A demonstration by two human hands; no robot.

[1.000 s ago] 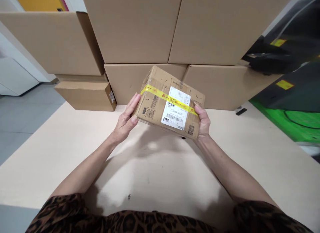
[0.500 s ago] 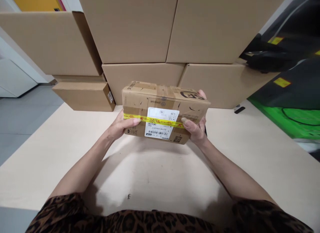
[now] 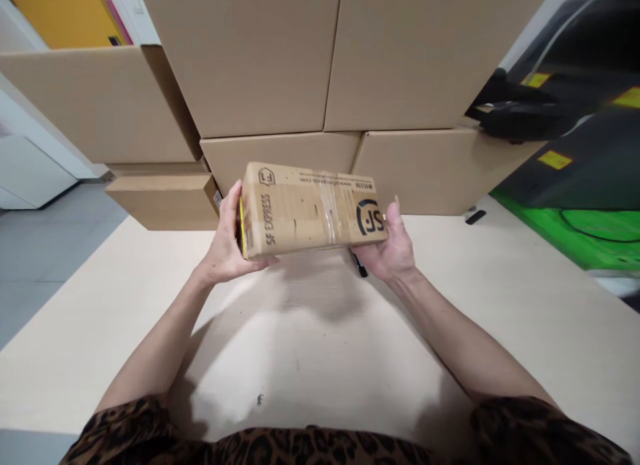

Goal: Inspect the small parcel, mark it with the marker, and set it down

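Observation:
A small brown cardboard box [image 3: 310, 208] with black SF Express print is held up above the pale table [image 3: 320, 358]. Clear tape crosses its upward face, and a strip of yellow shows at its left end. My left hand [image 3: 227, 242] is closed around that left end, thumb underneath at the near edge. At the right end, my right hand [image 3: 387, 248] supports the box from below with its thumb up beside the end. Some of the fingers of both hands are hidden by the box. On the table behind my right hand lies a small black object [image 3: 359, 265], partly covered.
Large stacked cardboard boxes [image 3: 240, 58] form a wall across the back of the table. A flat carton [image 3: 165, 202] sits at the back left. A small black item [image 3: 475, 217] lies at the back right, near a green surface [image 3: 560, 225] and dark equipment.
Both hands have rolled the box, so the face with the white label has turned out of sight and the printed side faces up. My right thumb has moved off the label face.

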